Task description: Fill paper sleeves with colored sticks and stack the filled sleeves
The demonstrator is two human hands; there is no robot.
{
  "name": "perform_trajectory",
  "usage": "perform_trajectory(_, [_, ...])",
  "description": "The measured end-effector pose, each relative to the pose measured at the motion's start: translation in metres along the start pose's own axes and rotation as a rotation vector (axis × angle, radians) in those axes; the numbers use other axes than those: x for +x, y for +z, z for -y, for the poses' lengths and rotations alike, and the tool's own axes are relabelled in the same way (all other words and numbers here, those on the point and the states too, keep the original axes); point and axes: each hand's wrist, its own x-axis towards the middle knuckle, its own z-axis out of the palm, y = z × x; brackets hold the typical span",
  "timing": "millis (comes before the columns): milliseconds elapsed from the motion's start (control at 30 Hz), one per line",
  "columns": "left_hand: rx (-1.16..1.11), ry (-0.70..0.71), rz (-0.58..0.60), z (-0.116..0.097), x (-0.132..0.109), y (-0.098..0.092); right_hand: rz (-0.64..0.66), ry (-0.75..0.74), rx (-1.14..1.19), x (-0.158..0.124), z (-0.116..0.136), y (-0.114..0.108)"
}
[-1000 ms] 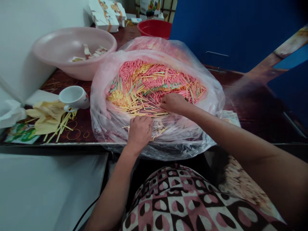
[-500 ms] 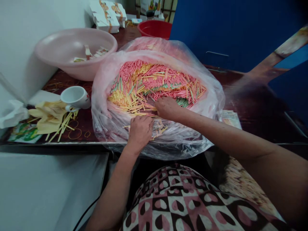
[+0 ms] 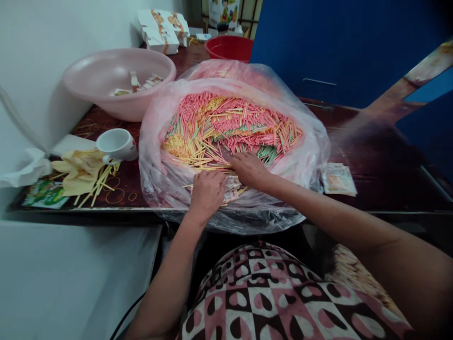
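A large clear plastic bag (image 3: pixel 226 208) with a pinkish lining lies open, full of thin pink, yellow and green sticks (image 3: pixel 226 125) in a loose, crossing heap. My left hand (image 3: pixel 207 194) rests at the bag's near side, curled over a few thin sticks. Just beside it lies a small printed paper packet (image 3: pixel 231 189) among more sticks. My right hand (image 3: pixel 249 170) lies on the near edge of the heap, fingers pointing left and resting on the sticks, close to my left hand.
A pink plastic basin (image 3: pixel 116 82) holding some sticks, a white cup (image 3: pixel 116 145) and yellow cloth (image 3: pixel 81 172) with loose sticks stand on the dark table (image 3: pixel 375 160) left of the bag. A red basin (image 3: pixel 230 47) and white boxes (image 3: pixel 161 30) stand behind it.
My right hand has slid toward me along the heap's near edge, uncovering green sticks. My left hand has stayed in place. The whole view has shifted slightly.
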Motion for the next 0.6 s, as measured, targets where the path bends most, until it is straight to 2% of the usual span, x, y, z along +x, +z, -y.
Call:
perform_trajectory(100, [-0.125, -0.021, -0.036, 0.005, 0.001, 0.002, -0.028, 0.154, 0.247, 0.004, -0.01, -0.004])
perform_trajectory(200, [-0.329, -0.047, -0.158, 0.011, 0.001, 0.004, -0.129, 0.292, 0.563, 0.008, -0.016, -0.015])
perform_trajectory(333, [-0.572, -0.163, -0.312, 0.016, 0.001, 0.001, -0.184, 0.311, 0.847, 0.01, -0.016, -0.02])
perform_trajectory(533, [-1.019, -0.408, -0.453, 0.022, -0.001, 0.001, -0.243, 0.335, 1.061, 0.012, -0.015, -0.01])
perform_trajectory(600, [-1.001, -0.408, -0.49, 0.026, -0.002, 0.0, -0.293, 0.298, 1.035, 0.016, -0.019, -0.009])
